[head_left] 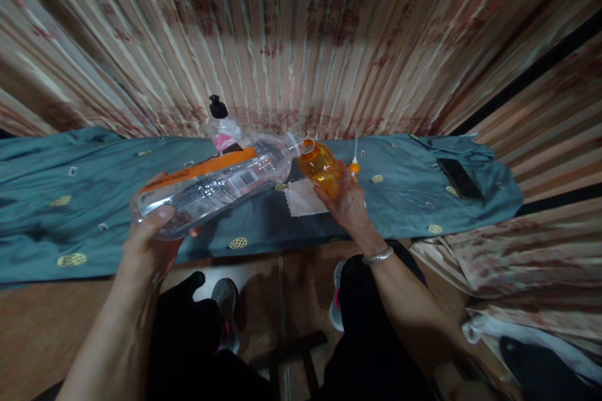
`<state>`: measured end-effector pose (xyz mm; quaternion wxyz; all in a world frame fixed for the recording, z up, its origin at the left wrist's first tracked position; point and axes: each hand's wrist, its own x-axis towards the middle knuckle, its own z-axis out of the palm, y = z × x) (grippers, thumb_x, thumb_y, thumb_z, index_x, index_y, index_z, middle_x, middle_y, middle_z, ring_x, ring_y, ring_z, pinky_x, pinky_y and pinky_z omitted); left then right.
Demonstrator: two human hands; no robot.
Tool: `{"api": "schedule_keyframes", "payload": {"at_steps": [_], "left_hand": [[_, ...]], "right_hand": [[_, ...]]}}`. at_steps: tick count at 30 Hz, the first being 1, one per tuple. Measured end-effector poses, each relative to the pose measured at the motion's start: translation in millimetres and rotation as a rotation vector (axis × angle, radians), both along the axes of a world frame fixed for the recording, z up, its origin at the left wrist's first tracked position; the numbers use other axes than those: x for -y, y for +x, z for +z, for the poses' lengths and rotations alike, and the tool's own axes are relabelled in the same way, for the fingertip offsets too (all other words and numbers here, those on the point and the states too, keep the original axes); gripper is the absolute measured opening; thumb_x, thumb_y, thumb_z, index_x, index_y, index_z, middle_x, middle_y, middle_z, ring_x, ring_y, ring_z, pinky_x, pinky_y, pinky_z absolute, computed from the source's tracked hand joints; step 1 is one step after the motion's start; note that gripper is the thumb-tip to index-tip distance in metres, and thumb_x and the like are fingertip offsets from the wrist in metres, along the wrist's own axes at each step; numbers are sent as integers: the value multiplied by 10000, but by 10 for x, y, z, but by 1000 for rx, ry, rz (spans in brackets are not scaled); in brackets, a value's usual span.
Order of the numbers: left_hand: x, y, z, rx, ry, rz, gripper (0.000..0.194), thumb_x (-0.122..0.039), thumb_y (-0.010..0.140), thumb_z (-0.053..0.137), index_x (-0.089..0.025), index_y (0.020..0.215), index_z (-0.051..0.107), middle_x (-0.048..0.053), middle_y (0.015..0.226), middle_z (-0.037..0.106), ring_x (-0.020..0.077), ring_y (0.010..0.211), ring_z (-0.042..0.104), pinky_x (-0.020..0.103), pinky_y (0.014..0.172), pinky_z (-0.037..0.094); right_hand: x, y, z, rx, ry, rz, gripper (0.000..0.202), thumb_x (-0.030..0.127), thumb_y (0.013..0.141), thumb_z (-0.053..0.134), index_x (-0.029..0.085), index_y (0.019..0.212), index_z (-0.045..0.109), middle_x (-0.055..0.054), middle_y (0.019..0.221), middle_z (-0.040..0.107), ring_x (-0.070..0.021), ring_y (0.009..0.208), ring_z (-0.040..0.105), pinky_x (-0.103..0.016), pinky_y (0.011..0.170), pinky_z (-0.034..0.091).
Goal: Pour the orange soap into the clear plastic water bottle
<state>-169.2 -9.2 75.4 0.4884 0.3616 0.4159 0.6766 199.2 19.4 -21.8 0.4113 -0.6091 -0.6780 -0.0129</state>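
My left hand (157,238) is wrapped round the base of a large clear plastic bottle (211,191) with an orange label band. The bottle is tilted, its neck pointing up and to the right. My right hand (345,197) holds a small amber bottle (320,167), also tilted, its open mouth against or very near the clear bottle's mouth. Whether liquid passes between them cannot be made out. Below the amber bottle lies a white cloth with a zigzag edge (303,198). An orange and white pump top (353,166) with a thin tube is just beyond my right hand.
Behind the clear bottle stands a bottle with a black pump (224,125). A black phone (458,178) lies on the right of the narrow surface covered in blue-green fabric (399,200). Pleated curtains (291,44) hang behind it. A dark stool or frame part (301,349) is between my feet.
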Motion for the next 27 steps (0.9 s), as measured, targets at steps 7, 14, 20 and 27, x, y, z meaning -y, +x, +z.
{"api": "schedule_keyframes", "payload": {"at_steps": [7, 14, 20, 27], "left_hand": [[-5, -2, 2, -22, 14, -16, 541, -387, 514, 1149, -204, 852, 767, 104, 987, 898, 233, 669, 763, 263, 365, 567], [-2, 47, 42, -17, -11, 36, 607, -388, 431, 1155, -218, 855, 756, 70, 952, 873, 220, 654, 745, 252, 335, 550], [7, 42, 62, -37, -7, 24, 609, -400, 439, 1153, -215, 863, 757, 60, 946, 868, 204, 628, 730, 251, 341, 551], [19, 45, 76, -30, -9, 10, 580, -369, 475, 1138, -212, 928, 810, 58, 924, 876, 209, 642, 729, 248, 363, 550]], "right_hand": [[14, -13, 24, -7, -5, -15, 705, 587, 1089, 761, 157, 1623, 596, -269, 1437, 849, -419, 1290, 846, -594, 1089, 732], [23, -20, 73, 14, -55, -23, 710, 556, 1072, 789, 130, 1612, 613, -279, 1442, 849, -435, 1303, 849, -610, 1106, 726], [20, -14, 62, 15, -45, -24, 730, 523, 1052, 814, 134, 1630, 598, -281, 1462, 845, -431, 1325, 845, -598, 1115, 726], [26, -16, 62, 5, -49, -22, 719, 577, 1082, 773, 142, 1627, 598, -287, 1467, 844, -440, 1317, 846, -630, 1108, 728]]}}
